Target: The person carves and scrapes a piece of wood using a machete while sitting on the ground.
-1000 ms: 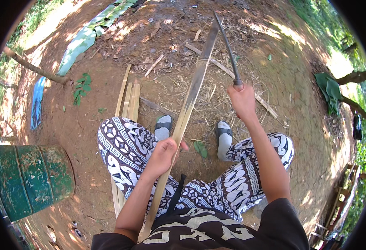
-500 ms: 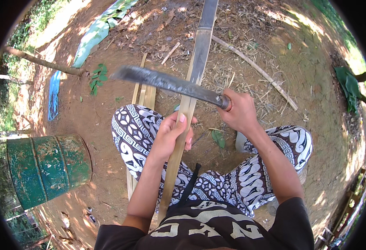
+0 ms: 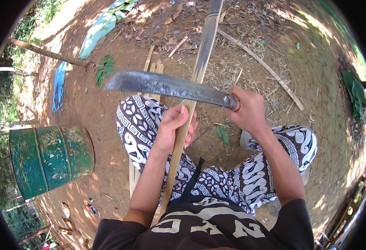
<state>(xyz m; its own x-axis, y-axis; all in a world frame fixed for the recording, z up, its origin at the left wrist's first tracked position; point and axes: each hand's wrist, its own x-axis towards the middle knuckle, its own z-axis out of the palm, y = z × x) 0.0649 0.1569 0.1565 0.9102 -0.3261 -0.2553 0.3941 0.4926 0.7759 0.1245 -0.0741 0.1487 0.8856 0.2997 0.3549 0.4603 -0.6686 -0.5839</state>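
A long bamboo strip (image 3: 178, 156) runs from my lap away from me, pale at the near part and grey-dark toward the far part. My left hand (image 3: 176, 127) is wrapped round its near part, thumb lying along the face. My right hand (image 3: 248, 109) grips a machete (image 3: 162, 84) by its handle, most of which the fingers hide. The broad, worn blade points left and lies across the strip just beyond my left hand. Whether its edge bites into the bamboo I cannot tell.
Several cut bamboo slats (image 3: 156, 70) lie beyond my left knee. A dented green drum (image 3: 52, 158) stands at the left. Shavings (image 3: 228, 68) and a thin stick (image 3: 266, 68) cover the ground ahead. A blue plastic sheet (image 3: 59, 86) and a green-leaved sprig (image 3: 104, 69) lie farther left.
The blade has come slightly nearer to my left hand along the strip, and its broad side shows more. My left hand keeps its hold. The whole view has shifted a little.
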